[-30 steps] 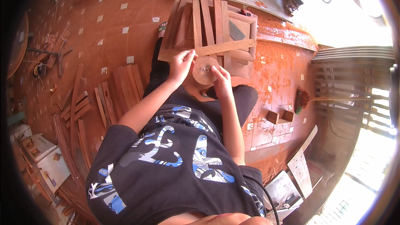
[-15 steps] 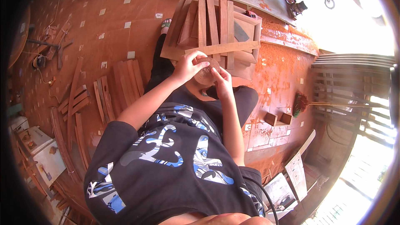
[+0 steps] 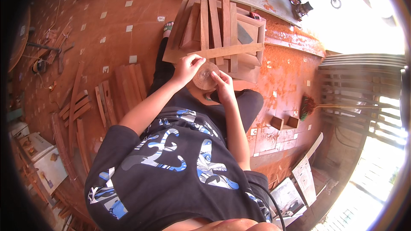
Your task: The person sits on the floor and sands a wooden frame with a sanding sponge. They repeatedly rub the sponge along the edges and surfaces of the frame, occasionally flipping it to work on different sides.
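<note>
Nearest is the person's black shirt (image 3: 171,175) with its blue and white print, and beyond it both hands meet at a round tan disc (image 3: 203,79). The right hand (image 3: 225,89) has its grip closed on the disc's right side, thumb pressed on the face. The left hand (image 3: 185,71) is at the far left rim, thumb and forefinger drawn together; whether that grip pinches the disc or merely touches it, I cannot tell. Half a second ago the left thumb lay across the face; now it has moved back to the rim, so more of the face shows, while the right thumb has stayed on it. Just beyond the hands, a wooden strip (image 3: 235,50) lies crosswise, as before, over lengthwise strips (image 3: 226,21) on a framed wooden panel (image 3: 249,58). Loose wood pieces (image 3: 129,84) lie on the floor to the left. Farthest, a co-worker's hand (image 3: 293,0) is near a dark tool (image 3: 302,9).
</note>
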`<state>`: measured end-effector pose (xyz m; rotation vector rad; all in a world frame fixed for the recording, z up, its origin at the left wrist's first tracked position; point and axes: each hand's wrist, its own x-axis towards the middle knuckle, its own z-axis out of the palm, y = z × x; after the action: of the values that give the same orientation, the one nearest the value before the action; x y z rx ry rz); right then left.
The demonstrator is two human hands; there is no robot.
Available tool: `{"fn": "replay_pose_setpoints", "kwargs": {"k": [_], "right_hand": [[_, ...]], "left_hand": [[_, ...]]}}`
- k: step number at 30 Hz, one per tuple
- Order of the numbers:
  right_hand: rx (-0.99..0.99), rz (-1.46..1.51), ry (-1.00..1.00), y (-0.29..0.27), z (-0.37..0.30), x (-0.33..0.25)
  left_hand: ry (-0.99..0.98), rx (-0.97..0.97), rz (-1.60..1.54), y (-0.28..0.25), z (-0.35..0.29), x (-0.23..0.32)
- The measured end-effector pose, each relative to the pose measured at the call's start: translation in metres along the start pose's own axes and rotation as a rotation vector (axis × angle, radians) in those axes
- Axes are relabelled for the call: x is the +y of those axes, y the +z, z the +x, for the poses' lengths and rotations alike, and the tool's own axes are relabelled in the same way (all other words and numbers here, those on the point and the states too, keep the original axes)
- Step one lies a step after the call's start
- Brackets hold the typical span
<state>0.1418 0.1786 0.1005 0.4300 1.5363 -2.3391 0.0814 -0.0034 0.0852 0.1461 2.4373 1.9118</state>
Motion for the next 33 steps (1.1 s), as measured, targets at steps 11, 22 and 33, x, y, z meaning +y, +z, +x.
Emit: {"fn": "replay_pose_setpoints", "kwargs": {"k": [11, 22, 33], "right_hand": [[0.635, -1.227, -0.978, -0.016, 0.033, -0.061], [0.212, -1.699, -0.917, 0.031, 0.036, 0.009], [0.569, -1.968, -0.785, -0.003, 0.07, -0.006]], "left_hand": [[-0.262, 0.332, 0.182, -0.004, 0.008, -0.051], [-0.751, -0.195, -0.66, -0.014, 0.01, -0.056], [-0.837, -0.153, -0.656, -0.011, 0.02, -0.056]]}}
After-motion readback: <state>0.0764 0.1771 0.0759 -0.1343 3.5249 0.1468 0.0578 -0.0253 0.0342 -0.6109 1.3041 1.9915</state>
